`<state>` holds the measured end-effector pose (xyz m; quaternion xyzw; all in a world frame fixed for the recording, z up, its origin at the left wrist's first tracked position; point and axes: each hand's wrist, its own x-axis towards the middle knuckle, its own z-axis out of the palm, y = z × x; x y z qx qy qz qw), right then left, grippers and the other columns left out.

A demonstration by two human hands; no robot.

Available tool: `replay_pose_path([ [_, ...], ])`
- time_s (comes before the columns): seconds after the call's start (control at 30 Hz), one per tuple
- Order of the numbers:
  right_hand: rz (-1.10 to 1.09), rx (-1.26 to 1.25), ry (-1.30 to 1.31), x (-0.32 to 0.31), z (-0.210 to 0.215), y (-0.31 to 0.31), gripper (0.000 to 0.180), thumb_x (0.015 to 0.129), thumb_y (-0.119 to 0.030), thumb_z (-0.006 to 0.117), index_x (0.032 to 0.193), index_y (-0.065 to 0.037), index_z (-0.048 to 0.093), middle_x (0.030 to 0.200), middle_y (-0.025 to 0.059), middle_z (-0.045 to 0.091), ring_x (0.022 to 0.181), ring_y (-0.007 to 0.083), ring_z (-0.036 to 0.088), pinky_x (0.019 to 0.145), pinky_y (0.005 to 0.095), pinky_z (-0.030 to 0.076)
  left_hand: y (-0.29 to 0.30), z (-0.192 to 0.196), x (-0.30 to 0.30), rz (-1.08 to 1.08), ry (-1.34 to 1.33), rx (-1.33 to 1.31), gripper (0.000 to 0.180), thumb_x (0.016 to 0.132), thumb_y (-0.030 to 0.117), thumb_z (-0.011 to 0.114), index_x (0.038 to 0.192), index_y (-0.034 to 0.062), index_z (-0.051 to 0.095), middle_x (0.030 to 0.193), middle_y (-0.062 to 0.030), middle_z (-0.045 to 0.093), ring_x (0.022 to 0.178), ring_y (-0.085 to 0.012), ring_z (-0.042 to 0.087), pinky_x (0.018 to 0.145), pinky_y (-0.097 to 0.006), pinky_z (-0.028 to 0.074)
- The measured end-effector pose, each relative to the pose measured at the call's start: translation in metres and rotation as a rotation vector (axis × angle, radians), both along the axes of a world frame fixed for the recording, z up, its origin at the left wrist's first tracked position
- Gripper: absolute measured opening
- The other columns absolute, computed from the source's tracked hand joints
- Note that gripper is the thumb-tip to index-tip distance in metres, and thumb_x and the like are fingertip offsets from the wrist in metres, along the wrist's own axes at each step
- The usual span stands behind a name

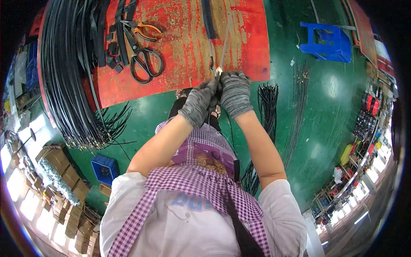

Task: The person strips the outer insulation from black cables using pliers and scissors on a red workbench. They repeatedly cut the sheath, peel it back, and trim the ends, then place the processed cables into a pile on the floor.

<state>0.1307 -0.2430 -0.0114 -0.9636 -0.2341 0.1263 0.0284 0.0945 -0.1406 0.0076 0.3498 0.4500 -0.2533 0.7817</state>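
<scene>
Where tabletop point(184, 51) ends, left hand point(200, 98), right hand point(235, 91) — fingers closed round pale-tipped cable point(219, 70)

Near the middle of the frame, the gray-gloved left grip point(200, 103) and right grip point(235, 92) meet at the lower edge of a worn red table point(180, 47), fingers curled together about a thin piece point(219, 71) with a pale tip. Above them lie a black sleeve point(208, 19) and a narrow gray strip point(225, 40). At upper left, scissors point(146, 64) lie near pliers point(147, 32) with orange handles, beside small black pieces point(113, 49); a thick bundle of black cables point(64, 77) hangs over the table's edge. A blue stool point(327, 43) stands at upper right on the green floor point(325, 120); a blue crate point(104, 169) sits at lower left
</scene>
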Motion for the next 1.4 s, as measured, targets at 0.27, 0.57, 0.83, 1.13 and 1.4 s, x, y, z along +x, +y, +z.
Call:
replay_pose_path([
  [0.27,-0.376,1.111,0.369,0.01,0.012,-0.011,0.012,0.076,-0.011,0.052,0.08,-0.001,0.057,0.066,0.0069,0.054,0.065,0.0149,0.052,0.06,0.0249,0.041,0.032,-0.05,0.041,-0.103,-0.146,-0.136,0.019,0.081,0.027,0.044,0.074,0.0101,0.046,0.055,0.0034,0.039,0.038,-0.0063,0.03,0.035,-0.02,0.023],
  [0.57,-0.756,1.776,1.138,0.025,0.006,0.005,0.023,0.077,-0.016,0.051,0.094,0.0,0.053,0.077,0.0048,0.057,0.063,0.0073,0.05,0.057,0.0181,0.041,0.04,-0.032,0.039,-0.101,-0.125,-0.004,0.019,0.082,0.028,0.041,0.088,0.0115,0.048,0.059,0.0031,0.042,0.041,-0.0061,0.031,0.037,-0.02,0.024],
  [0.83,-0.642,1.372,0.855,0.048,-0.013,0.007,0.033,0.075,-0.011,0.053,0.105,0.001,0.046,0.095,0.0107,0.055,0.073,0.0125,0.055,0.062,0.0221,0.046,0.101,-0.021,-0.052,-0.3,-0.17,-0.154,0.021,0.083,0.029,0.04,0.072,0.0099,0.042,0.05,0.0038,0.033,0.039,-0.0048,0.026,0.034,-0.019,0.021],
  [1.13,-0.333,1.227,0.873,0.059,-0.047,0.013,0.041,0.065,-0.02,0.065,0.099,-0.002,0.05,0.086,0.0054,0.055,0.075,0.011,0.052,0.066,0.0246,0.044,0.11,-0.008,-0.104,-0.277,-0.025,-0.365,0.021,0.081,0.03,0.045,0.077,0.0092,0.045,0.05,0.0048,0.032,0.039,-0.0043,0.026,0.035,-0.018,0.02],
  [1.4,0.093,0.964,1.299,0.048,-0.013,0.042,0.04,0.056,-0.024,0.072,0.086,-0.005,0.053,0.075,-0.0006,0.053,0.071,0.0087,0.049,0.064,0.0222,0.041,0.098,-0.009,-0.063,-0.272,-0.199,-0.417,0.023,0.082,0.031,0.043,0.08,0.0076,0.044,0.049,0.0045,0.03,0.039,-0.0056,0.025,0.035,-0.019,0.021],
])
